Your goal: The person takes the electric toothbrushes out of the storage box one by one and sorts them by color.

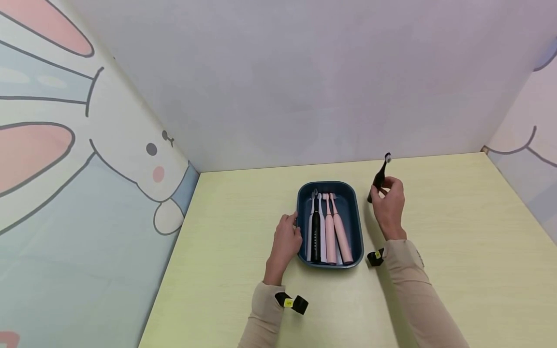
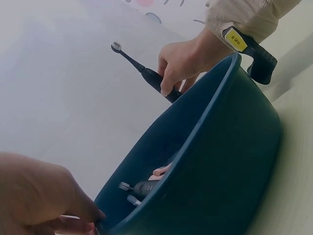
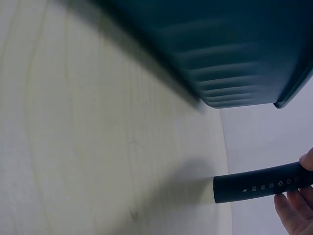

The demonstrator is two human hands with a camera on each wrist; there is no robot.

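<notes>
A dark blue tray [image 1: 354, 212] sits on the yellow-green table [image 1: 457, 251] and holds several electric toothbrushes: a white one [image 1: 310, 232], a black one [image 1: 316, 237] and two pink ones [image 1: 339, 232]. My left hand [image 1: 287, 239] grips the tray's left rim [image 2: 205, 112]. To the right of the tray, my right hand [image 1: 388, 200] holds a black electric toothbrush [image 1: 379, 178] above the table, bristle head up and tilted. That handle [image 3: 259, 186] shows its row of printed icons, with fingertips [image 3: 293, 215] beneath it. The same brush [image 2: 146, 73] appears beyond the tray's rim.
Walls enclose the table: a cartoon rabbit panel [image 1: 87, 159] on the left, a plain pale wall [image 1: 304, 87] behind, another patterned panel [image 1: 531, 159] on the right. Bare tabletop spreads on both sides of the tray. Black wrist cameras [image 1: 292, 303] sit on both sleeves.
</notes>
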